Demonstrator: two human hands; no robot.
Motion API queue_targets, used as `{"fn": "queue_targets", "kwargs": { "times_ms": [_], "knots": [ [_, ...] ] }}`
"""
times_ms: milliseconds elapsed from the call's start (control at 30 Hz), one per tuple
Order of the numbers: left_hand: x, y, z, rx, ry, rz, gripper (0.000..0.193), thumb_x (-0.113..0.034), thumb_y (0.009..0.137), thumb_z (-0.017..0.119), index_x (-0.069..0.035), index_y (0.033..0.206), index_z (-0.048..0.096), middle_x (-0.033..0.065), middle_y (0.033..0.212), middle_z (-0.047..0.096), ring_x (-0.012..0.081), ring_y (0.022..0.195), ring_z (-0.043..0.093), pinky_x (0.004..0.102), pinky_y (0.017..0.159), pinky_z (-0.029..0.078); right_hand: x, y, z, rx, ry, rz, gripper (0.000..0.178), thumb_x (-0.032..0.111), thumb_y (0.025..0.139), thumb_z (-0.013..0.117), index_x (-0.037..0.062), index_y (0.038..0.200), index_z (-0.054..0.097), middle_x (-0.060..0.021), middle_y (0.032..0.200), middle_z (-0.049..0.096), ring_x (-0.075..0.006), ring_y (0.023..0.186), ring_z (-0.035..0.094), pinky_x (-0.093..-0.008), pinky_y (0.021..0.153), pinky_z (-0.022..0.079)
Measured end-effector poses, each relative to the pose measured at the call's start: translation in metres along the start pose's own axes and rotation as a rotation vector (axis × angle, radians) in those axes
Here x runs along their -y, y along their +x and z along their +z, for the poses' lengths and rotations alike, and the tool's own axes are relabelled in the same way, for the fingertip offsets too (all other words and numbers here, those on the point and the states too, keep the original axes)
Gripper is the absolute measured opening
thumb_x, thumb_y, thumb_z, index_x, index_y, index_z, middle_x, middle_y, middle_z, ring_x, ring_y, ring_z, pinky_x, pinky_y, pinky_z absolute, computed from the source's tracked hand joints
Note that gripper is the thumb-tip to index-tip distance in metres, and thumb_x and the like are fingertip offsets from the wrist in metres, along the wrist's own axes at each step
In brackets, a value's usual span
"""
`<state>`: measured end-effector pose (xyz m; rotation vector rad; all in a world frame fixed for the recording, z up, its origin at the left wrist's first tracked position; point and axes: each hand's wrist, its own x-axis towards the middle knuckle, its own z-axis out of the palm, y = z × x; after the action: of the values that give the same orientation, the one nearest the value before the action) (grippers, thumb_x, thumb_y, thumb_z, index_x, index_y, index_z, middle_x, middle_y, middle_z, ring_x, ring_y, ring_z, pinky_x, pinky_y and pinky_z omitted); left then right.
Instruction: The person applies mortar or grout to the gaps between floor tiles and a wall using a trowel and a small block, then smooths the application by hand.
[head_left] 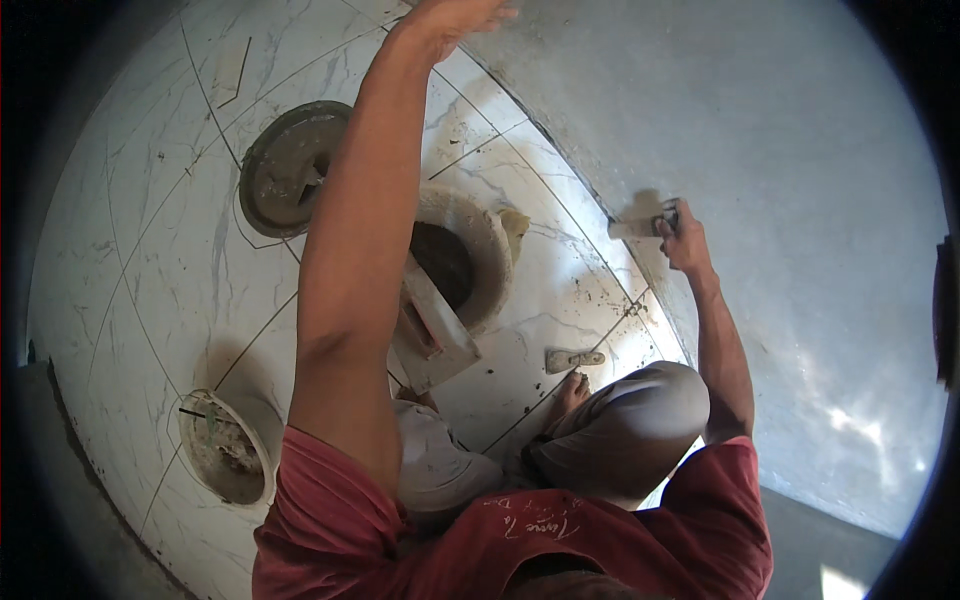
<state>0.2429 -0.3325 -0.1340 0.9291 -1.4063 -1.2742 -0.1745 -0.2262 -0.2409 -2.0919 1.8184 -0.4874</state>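
Grey wall edge [584,180], scraper [636,228] in right hand [686,242]

The person wears a dark red T-shirt [640,535]; white looping script [540,518] is printed across its chest, just in front of the rounded neckline; the left sleeve [325,490] and right sleeve [725,490] are short, in the same plain red, loosely creased; the trousers [590,455] are grey and wrinkled, with a paler patch at the right knee [660,392]; the right foot [568,397] is bare; the left hand [460,18] and right hand [687,243] are bare too.
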Motion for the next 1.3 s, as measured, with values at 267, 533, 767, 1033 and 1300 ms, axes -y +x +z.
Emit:
{"fn": "queue_targets", "kwargs": {
  "times_ms": [267, 533, 767, 1033, 1300],
  "knots": [
    [-0.054, -0.020, 0.016, 0.012, -0.047, 0.112, 0.064, -0.044, 0.092, 0.049, 0.000, 0.136, 0.034, 0.0168, 0.133, 0.045, 0.0263, 0.116, 0.048, 0.0353, 0.099, 0.038, 0.002, 0.020, 0.020, -0.062, -0.040, -0.099, 0.020, 0.009, 0.087, 0.055, 0.0049, 0.103, 0.044, -0.0128, 0.067, 0.058, -0.0180, 0.050, 0.056, -0.0328, 0.045, 0.044],
    [-0.083, -0.027, 0.030, 0.037, -0.032, 0.216, 0.067, -0.049, 0.090, 0.051, 0.001, 0.133, 0.039, 0.0168, 0.128, 0.049, 0.0235, 0.110, 0.051, 0.0342, 0.094, 0.042, 0.028, 0.010, 0.013, -0.053, -0.129, -0.106, 0.023, 0.008, 0.086, 0.056, 0.0047, 0.105, 0.044, -0.0137, 0.069, 0.058, -0.0181, 0.052, 0.057, -0.0330, 0.045, 0.044],
    [-0.057, -0.012, 0.034, 0.066, 0.136, 0.215, 0.069, -0.049, 0.089, 0.052, -0.002, 0.137, 0.036, 0.0181, 0.136, 0.043, 0.0267, 0.122, 0.044, 0.0355, 0.101, 0.035, 0.007, -0.017, -0.001, 0.005, 0.036, 0.090, 0.022, 0.009, 0.086, 0.057, 0.0056, 0.105, 0.047, -0.0096, 0.065, 0.057, -0.0162, 0.048, 0.054, -0.0308, 0.045, 0.043],
    [0.158, 0.040, 0.079, 0.291, 1.080, -0.181, 0.047, -0.026, 0.086, 0.051, -0.001, 0.126, 0.049, 0.0222, 0.124, 0.052, 0.0301, 0.119, 0.049, 0.0337, 0.101, 0.036, -0.001, -0.052, -0.037, 0.075, 0.098, 0.220, 0.024, 0.006, 0.083, 0.059, 0.0054, 0.104, 0.047, -0.0205, 0.072, 0.059, -0.0344, 0.067, 0.060, -0.0380, 0.063, 0.045],
    [0.308, 0.064, 0.105, 0.332, 1.537, -0.546, 0.056, -0.017, 0.089, 0.036, -0.007, 0.142, 0.021, 0.0083, 0.150, 0.019, 0.0232, 0.136, 0.027, 0.0515, 0.102, 0.032, -0.034, -0.055, -0.039, 0.077, 0.246, 0.197, 0.023, 0.002, 0.081, 0.061, 0.0023, 0.100, 0.048, -0.0199, 0.074, 0.058, -0.0368, 0.067, 0.058, -0.0389, 0.063, 0.045]
  ]
}}
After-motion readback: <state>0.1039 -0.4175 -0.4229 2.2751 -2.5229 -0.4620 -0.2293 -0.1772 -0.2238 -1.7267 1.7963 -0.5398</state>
